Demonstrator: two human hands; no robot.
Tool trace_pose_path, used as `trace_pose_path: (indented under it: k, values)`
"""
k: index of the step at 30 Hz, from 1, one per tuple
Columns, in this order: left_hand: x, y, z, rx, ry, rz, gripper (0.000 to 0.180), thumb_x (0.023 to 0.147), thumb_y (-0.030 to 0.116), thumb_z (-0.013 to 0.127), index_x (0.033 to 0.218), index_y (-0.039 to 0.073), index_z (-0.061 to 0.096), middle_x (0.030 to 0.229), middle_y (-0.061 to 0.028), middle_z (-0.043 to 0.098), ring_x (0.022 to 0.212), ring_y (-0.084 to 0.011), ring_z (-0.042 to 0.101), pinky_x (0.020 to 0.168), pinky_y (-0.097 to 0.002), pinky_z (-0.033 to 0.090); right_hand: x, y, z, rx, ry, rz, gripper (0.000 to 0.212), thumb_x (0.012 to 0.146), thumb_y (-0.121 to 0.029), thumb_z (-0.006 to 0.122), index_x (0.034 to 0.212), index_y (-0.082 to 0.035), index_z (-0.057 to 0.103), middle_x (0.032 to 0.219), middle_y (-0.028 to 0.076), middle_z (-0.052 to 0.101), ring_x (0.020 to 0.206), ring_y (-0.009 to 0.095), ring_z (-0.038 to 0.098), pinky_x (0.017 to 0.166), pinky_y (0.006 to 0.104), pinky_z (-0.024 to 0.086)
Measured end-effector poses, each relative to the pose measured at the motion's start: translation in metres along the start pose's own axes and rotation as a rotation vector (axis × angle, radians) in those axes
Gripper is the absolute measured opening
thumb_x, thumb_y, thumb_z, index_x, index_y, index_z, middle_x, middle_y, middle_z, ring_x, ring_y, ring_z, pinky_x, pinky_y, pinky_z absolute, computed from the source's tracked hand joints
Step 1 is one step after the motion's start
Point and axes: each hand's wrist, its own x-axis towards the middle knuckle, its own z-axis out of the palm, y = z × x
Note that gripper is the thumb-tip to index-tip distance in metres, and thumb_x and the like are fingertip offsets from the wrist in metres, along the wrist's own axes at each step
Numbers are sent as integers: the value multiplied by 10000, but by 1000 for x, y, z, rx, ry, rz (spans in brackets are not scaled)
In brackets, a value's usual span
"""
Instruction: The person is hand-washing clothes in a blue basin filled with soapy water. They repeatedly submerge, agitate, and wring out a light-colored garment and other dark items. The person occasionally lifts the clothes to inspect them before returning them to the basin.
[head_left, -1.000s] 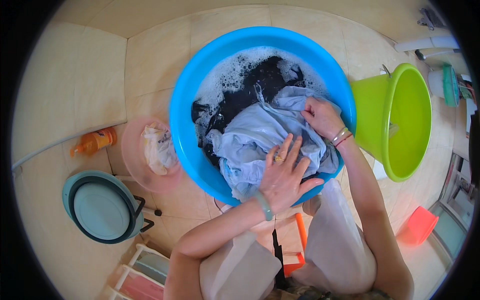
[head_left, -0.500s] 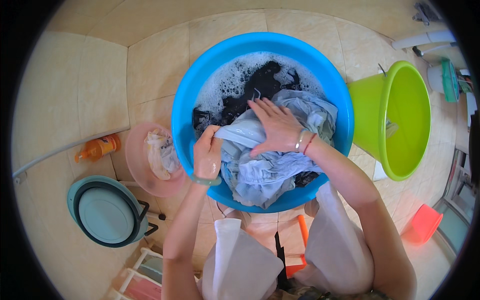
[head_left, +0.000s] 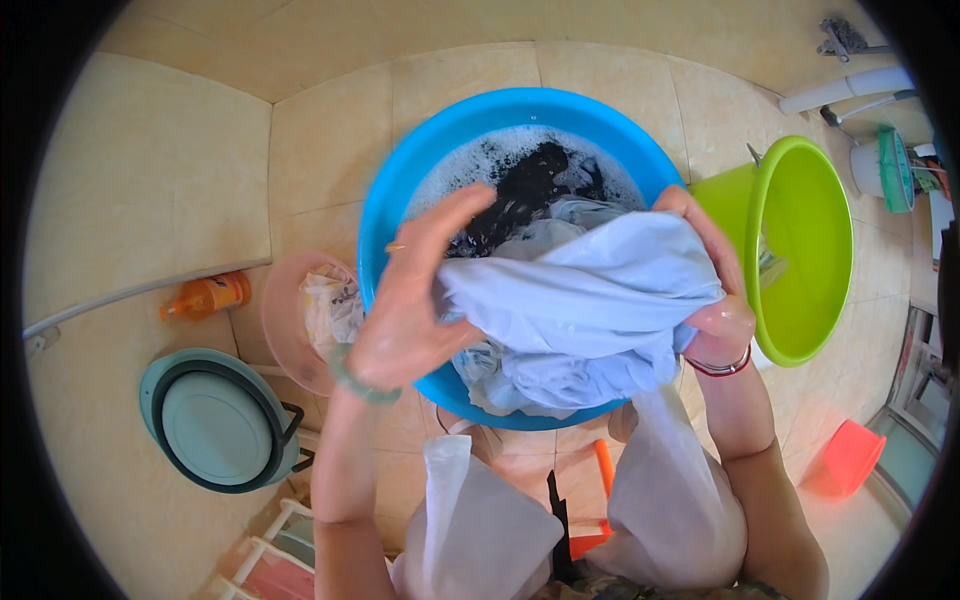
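A wet light-blue garment (head_left: pixel 600 285) is stretched above a big blue basin (head_left: pixel 530 102), its lower folds hanging down over the near side. My right hand (head_left: pixel 715 315) grips the garment's right end, thumb and fingers closed on the fabric. At the garment's left end my left hand (head_left: pixel 405 315) is open, fingers and thumb spread around the cloth's edge; whether the palm touches it is hard to see. Behind the raised cloth, a dark garment (head_left: pixel 530 185) lies in soapy water with white suds (head_left: pixel 450 175). More pale clothes are bunched under the raised cloth.
A tilted lime-green bucket (head_left: pixel 810 250) stands right of the basin. At left are a pink basin (head_left: pixel 285 335) holding pale cloth, an orange bottle (head_left: pixel 207 295) and a grey-green folding basin (head_left: pixel 215 420). A red-orange container (head_left: pixel 850 458) sits at lower right.
The light-blue garment has been lifted and spread out above the basin. My right hand has moved right and closed on its end; my left hand has opened its fingers.
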Motion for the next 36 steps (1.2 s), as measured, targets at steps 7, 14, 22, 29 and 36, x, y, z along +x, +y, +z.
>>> trace_pose_path:
  k: [7, 14, 22, 29, 36]
  values:
    - [2, -75, 33, -1100, 348, -227, 557, 817, 114, 556, 1358, 125, 425, 1181, -118, 595, 1108, -269, 565, 1029, -433, 375, 19, 46, -52, -202, 388, 97, 598, 720, -92, 663, 1271, 11, 456, 1163, 120, 560, 1071, 159, 541, 943, 277, 421]
    - [3, -111, 108, -1308, 292, -468, 561, 980, 366, 474, 1475, 196, 276, 1304, -100, 477, 1149, -210, 506, 950, -360, 417, 10, 112, 30, -915, -295, -323, 457, 730, -48, 686, 1174, -81, 580, 1099, 108, 530, 1031, 298, 552, 948, 382, 455]
    - [14, -94, 121, -1657, 197, -715, 331, 941, 512, 512, 885, 193, 583, 756, 24, 522, 663, -90, 479, 580, -252, 394, -7, 121, 63, -1237, -257, -617, 208, 692, -266, 720, 854, -159, 645, 906, 34, 537, 740, 186, 586, 499, 288, 481]
    - [2, -94, 157, -1200, 685, -804, 261, 960, 306, 516, 758, 144, 489, 740, 51, 465, 744, -82, 475, 682, -264, 411, 65, 162, -23, -1283, 49, -362, 130, 824, -168, 606, 736, -84, 558, 675, 144, 542, 599, 309, 596, 501, 403, 468]
    - [-30, -164, 137, -1165, 532, -824, 176, 955, 294, 516, 920, 121, 526, 826, 18, 491, 799, -95, 466, 748, -250, 401, 13, 148, 46, -1304, 9, -496, 168, 806, -232, 631, 730, -106, 550, 687, 60, 522, 591, 215, 600, 490, 351, 484]
